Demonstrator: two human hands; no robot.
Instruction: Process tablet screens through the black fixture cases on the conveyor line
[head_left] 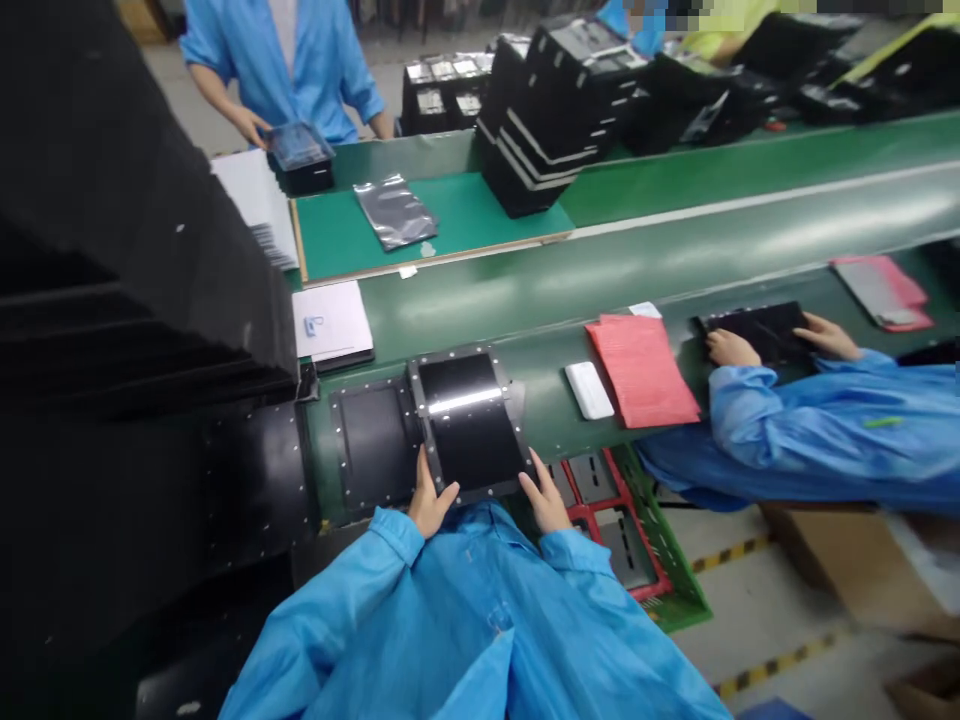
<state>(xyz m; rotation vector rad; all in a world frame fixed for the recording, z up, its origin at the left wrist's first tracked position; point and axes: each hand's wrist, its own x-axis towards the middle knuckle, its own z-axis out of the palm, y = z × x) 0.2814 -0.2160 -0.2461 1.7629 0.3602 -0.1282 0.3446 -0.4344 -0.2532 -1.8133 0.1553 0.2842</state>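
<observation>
A flat black panel with a grey frame dotted by small light studs lies in front of me at the bench edge, its near end close to my coat. My left hand grips the lower left edge, thumb over the frame. On the lower right edge, my right hand grips the same panel, thumb on top; the fingers beneath are hidden. A bright strip of reflected light crosses the panel's dark face. Just to its left, partly under it, is a second studded black tray.
Tall black stacks rise at my left. Papers lie beyond the tray. Rightward are a white box-like object, pink sheets and a co-worker's hands. A green crate sits below the bench. Another person stands across the line.
</observation>
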